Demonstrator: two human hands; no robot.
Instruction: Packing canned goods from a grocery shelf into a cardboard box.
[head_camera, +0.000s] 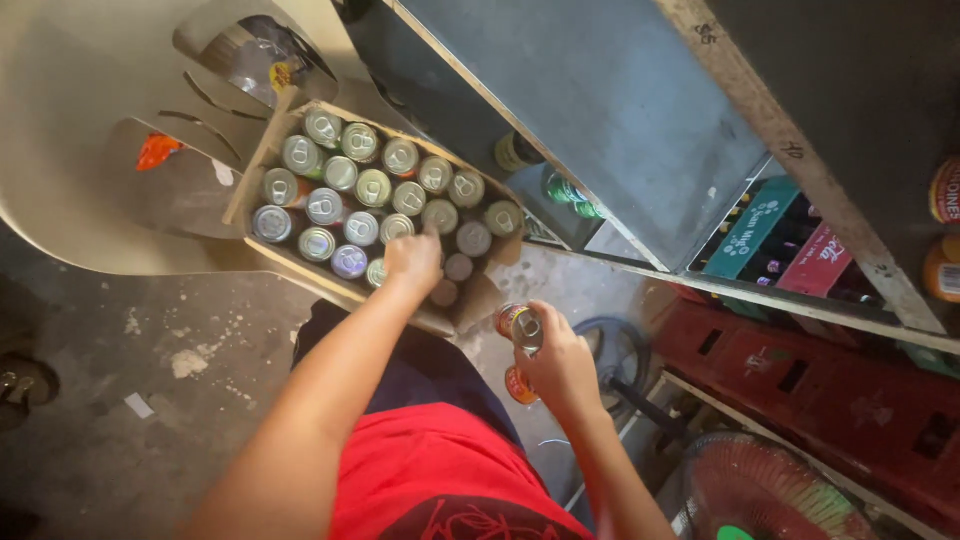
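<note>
Red shirt — black print — bare forearms, dark trousers.

Roughly 22 silver-topped drink cans (372, 188) upright in one open brown cardboard tray (262, 158), a few hidden by a hand. Two more orange-red cans (519, 326) held outside it

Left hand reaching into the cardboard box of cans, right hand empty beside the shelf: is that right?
Not quite. The head view shows the right hand holding a can, not empty. The rest stands: the left hand reaches into the cardboard box of cans, beside the shelf.
</note>
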